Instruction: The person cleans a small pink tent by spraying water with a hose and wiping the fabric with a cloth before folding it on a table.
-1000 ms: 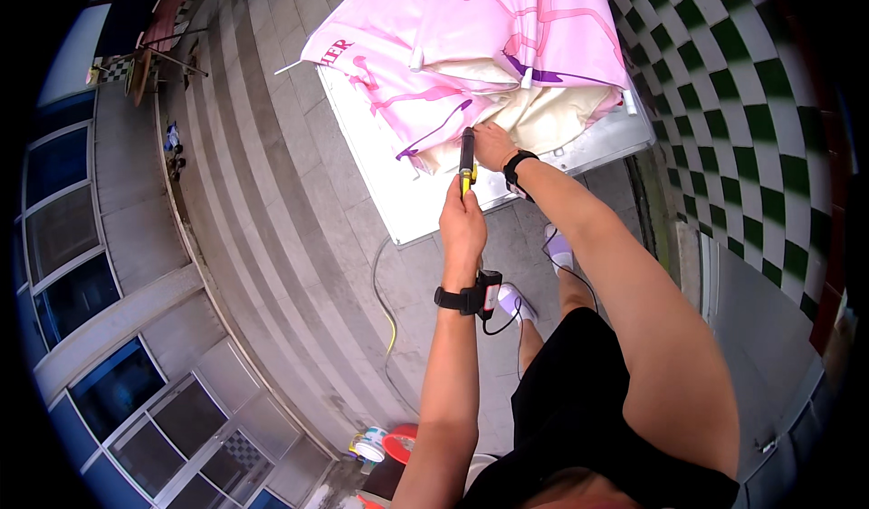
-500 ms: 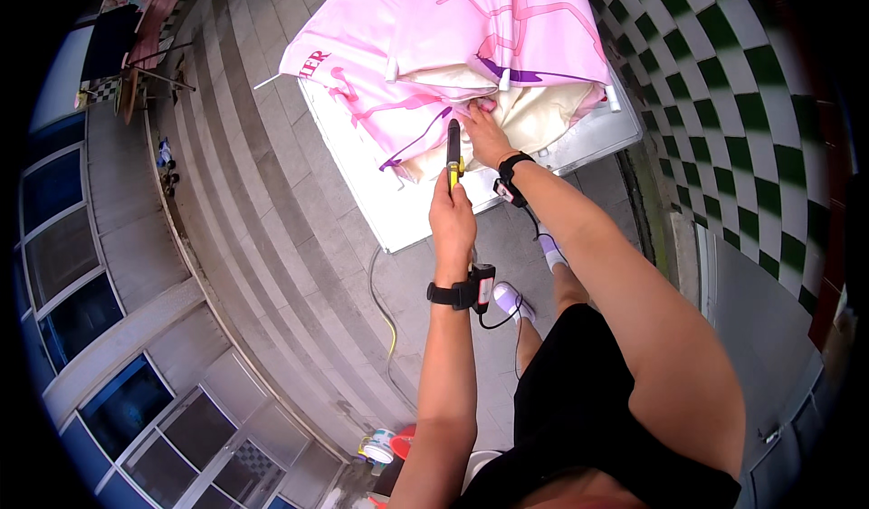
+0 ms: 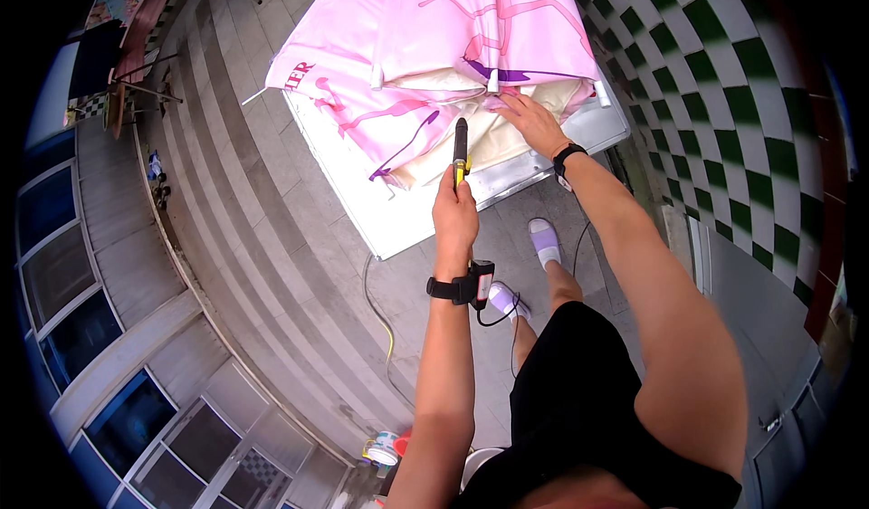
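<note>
A pink umbrella point(image 3: 434, 34) with printed figures, purple trim, white rib tips and a cream inner side lies partly spread on a white table point(image 3: 362, 206). My left hand point(image 3: 455, 215) is closed round a slim black-and-yellow hand tool point(image 3: 461, 147), its black end pointing away toward the umbrella's near edge. What kind of tool it is does not show clearly. My right hand point(image 3: 536, 126) has its fingertips on the umbrella's near rim beside a white rib tip, seemingly pinching the cloth there; the fingertips are partly hidden in the folds.
Wide grey steps point(image 3: 235, 156) run along the left. A green-and-white checked wall point(image 3: 715, 84) stands close on the right. A thin hose point(image 3: 380, 314) trails over the floor from the table. Tubs point(image 3: 384, 447) stand near the lower edge, left of my legs.
My right hand has shifted to the right along the umbrella's rim, away from the tool's tip. My left hand still holds the tool. The view has moved slightly.
</note>
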Action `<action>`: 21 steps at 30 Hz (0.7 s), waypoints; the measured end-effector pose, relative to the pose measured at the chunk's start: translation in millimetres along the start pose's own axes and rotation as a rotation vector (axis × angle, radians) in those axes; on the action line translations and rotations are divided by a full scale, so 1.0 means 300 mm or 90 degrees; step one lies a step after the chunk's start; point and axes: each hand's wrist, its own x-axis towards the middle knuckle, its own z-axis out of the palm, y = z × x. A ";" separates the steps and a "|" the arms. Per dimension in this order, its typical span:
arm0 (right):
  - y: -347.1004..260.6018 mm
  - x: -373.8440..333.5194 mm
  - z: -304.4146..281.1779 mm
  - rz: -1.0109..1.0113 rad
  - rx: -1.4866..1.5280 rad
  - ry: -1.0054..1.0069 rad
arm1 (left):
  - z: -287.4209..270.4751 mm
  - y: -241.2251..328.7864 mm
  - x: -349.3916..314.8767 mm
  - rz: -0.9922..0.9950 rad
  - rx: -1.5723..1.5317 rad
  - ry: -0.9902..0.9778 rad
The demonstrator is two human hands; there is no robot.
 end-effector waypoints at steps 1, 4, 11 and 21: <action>-0.018 -0.028 -0.003 0.028 0.005 0.020 | 0.005 -0.001 0.006 0.004 0.008 -0.002; -0.044 -0.137 0.040 0.219 0.022 0.018 | 0.009 -0.010 0.009 0.011 0.048 -0.003; 0.062 -0.117 -0.040 0.342 -0.021 0.129 | -0.005 -0.091 0.045 0.024 0.066 -0.006; -0.064 -0.201 0.043 0.323 0.096 -0.195 | 0.108 0.056 -0.020 0.088 0.102 -0.075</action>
